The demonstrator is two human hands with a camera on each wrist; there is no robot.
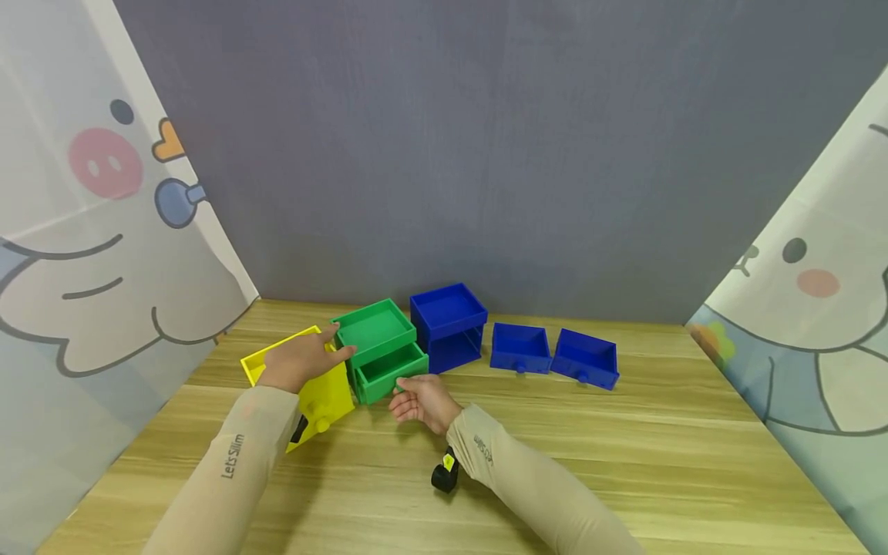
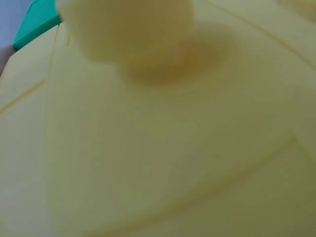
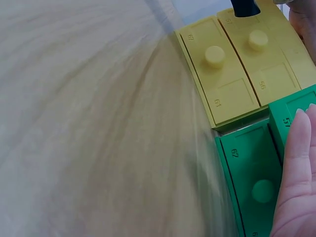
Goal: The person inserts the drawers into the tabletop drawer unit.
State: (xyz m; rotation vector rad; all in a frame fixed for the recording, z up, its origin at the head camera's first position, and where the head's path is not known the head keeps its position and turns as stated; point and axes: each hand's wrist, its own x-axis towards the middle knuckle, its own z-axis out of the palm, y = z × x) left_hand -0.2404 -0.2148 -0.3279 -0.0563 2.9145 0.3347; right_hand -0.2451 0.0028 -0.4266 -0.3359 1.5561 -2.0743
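Counted one yellow cabinet (image 1: pixel 333 395), one green cabinet (image 1: pixel 378 327) and one blue cabinet (image 1: pixel 456 327), three in all. Drawers came to two loose blue drawers (image 1: pixel 520 351), two yellow drawer fronts (image 3: pixel 224 84) and two green drawer fronts (image 3: pixel 250 173). There were also one left hand (image 1: pixel 300 361), one right hand (image 1: pixel 426 401), one desk (image 1: pixel 624 462) and two cartoon panels (image 1: pixel 42 177).

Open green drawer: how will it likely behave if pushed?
The open green drawer probably slides rather than tips, since its rear sits inside the green cabinet. Its straight, crisp edges suggest it is stiff. It may feel light: its visible interior looks empty.
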